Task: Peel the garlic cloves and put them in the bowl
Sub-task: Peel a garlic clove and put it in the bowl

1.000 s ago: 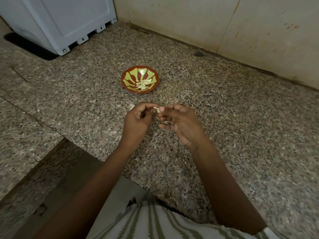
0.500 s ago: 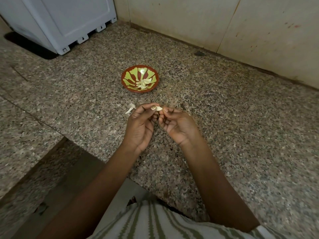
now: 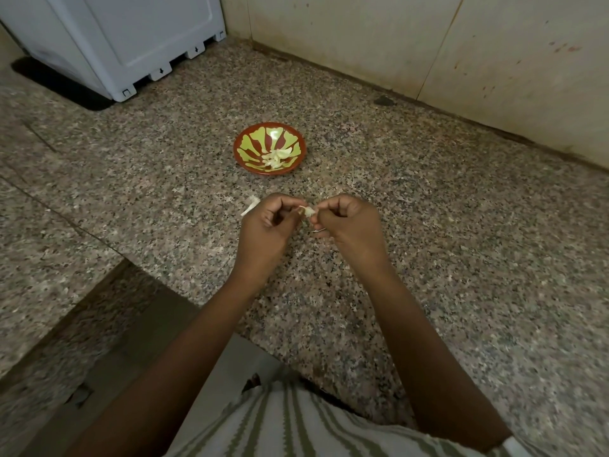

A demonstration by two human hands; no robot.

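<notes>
Garlic clove (image 3: 308,211) lies crosswise, pinched between left hand (image 3: 268,227) and right hand (image 3: 349,225); bowl (image 3: 252,143) beyond.

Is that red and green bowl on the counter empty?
No, a small pile of pale garlic cloves lies in the middle of the bowl.

Your left hand (image 3: 267,229), right hand (image 3: 351,225): rolled from palms-inward to knuckles-up since half second ago, fingers curled tighter. Clove (image 3: 308,211) now pinched between both.
</notes>
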